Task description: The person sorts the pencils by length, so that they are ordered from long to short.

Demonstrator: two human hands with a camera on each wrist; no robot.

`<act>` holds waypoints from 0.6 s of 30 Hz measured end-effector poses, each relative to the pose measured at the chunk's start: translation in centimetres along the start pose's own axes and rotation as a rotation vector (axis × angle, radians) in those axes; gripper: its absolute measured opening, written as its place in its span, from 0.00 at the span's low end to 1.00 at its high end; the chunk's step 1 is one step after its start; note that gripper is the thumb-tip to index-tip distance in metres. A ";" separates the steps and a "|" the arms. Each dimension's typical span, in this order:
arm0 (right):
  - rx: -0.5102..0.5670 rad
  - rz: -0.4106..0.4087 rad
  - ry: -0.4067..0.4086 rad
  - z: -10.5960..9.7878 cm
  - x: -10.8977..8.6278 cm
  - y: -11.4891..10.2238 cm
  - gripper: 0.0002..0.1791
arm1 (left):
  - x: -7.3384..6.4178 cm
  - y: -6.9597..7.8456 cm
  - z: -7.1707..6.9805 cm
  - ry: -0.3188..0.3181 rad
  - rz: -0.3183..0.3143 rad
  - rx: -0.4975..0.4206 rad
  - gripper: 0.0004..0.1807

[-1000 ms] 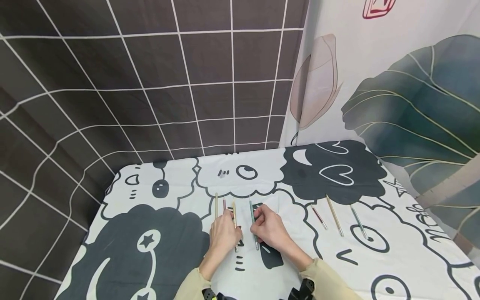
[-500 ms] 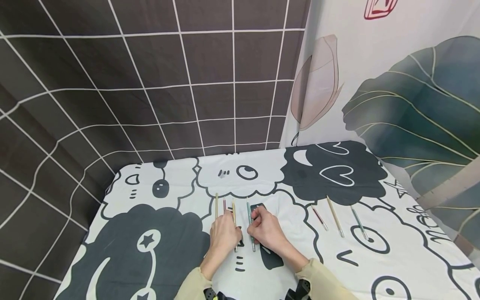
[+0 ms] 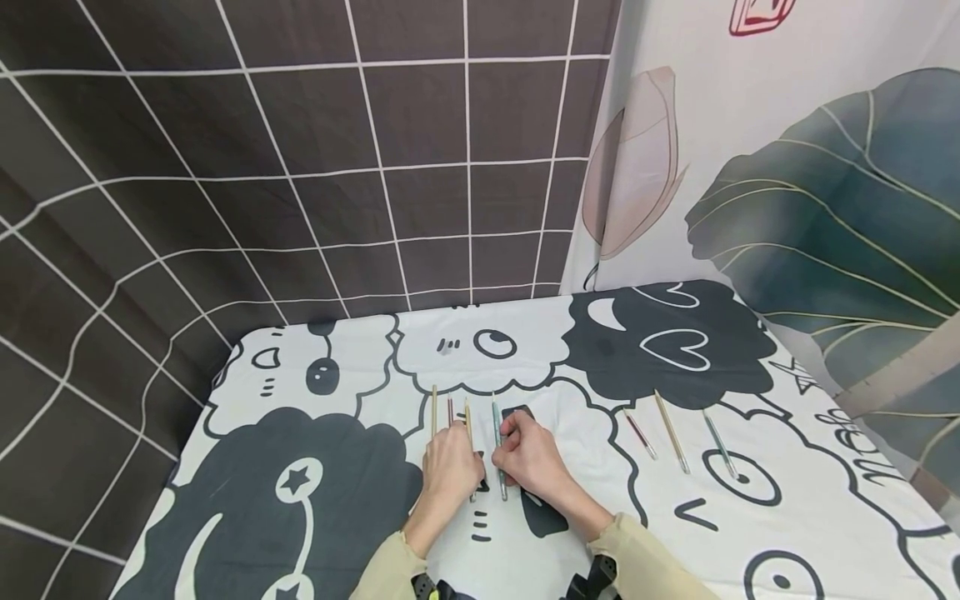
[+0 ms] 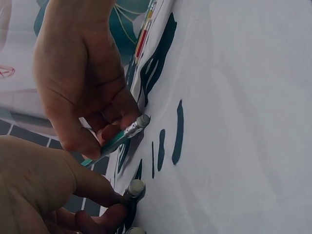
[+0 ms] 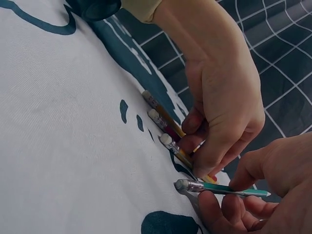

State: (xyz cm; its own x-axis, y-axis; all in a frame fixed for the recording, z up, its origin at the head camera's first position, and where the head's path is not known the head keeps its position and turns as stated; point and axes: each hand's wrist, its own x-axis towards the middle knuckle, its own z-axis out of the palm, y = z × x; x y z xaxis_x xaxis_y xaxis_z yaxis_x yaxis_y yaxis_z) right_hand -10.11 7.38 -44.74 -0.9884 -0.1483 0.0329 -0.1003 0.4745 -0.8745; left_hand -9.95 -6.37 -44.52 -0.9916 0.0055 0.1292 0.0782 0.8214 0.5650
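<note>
My right hand (image 3: pixel 531 452) pinches a green pencil (image 3: pixel 497 421) between thumb and fingers, its eraser end pointing toward me. In the right wrist view this green pencil (image 5: pixel 219 188) lies close over the cloth. Just left of it, my left hand (image 3: pixel 452 460) pinches a yellow pencil (image 3: pixel 468 412) near its eraser end, and the left wrist view shows thumb and finger right at its metal band. A red pencil (image 3: pixel 450 407) and a gold pencil (image 3: pixel 433 408) lie beside it, partly hidden under the left hand. Their eraser ends show lined up in the right wrist view.
To the right, a red pencil (image 3: pixel 640 435), a yellow pencil (image 3: pixel 672 433) and a green pencil (image 3: pixel 720 444) lie spaced apart on the table's cartoon-print cloth (image 3: pixel 585 500). A dark grid-patterned curtain (image 3: pixel 420 200) hangs behind, with a leaf-print curtain (image 3: pixel 817 200) at right.
My right hand has shifted the green pencil a little left, nearer the yellow one. The left hand has stayed almost in place on the yellow pencil.
</note>
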 end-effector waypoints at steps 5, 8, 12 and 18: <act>-0.011 0.016 0.002 0.1 0.2 -0.1 0.13 | 0.0 0.0 0.0 0.009 0.026 0.002 0.09; -0.015 0.025 0.000 0.2 0.3 -0.2 0.13 | -0.1 0.0 -0.1 0.011 0.036 -0.001 0.09; -0.017 0.028 -0.006 0.4 0.5 -0.3 0.12 | -0.1 -0.1 -0.1 0.016 0.053 0.012 0.10; -0.024 0.023 -0.008 0.6 0.7 -0.3 0.12 | -0.1 -0.2 0.0 0.029 0.072 0.044 0.10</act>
State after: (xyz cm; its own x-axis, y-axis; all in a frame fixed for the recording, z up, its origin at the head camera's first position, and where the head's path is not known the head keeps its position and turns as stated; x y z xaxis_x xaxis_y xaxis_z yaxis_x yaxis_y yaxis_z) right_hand -10.71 6.60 -44.70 -0.9895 -0.1445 0.0090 -0.0807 0.4984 -0.8632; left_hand -9.82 -6.54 -44.62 -0.9802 0.0497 0.1917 0.1439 0.8438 0.5170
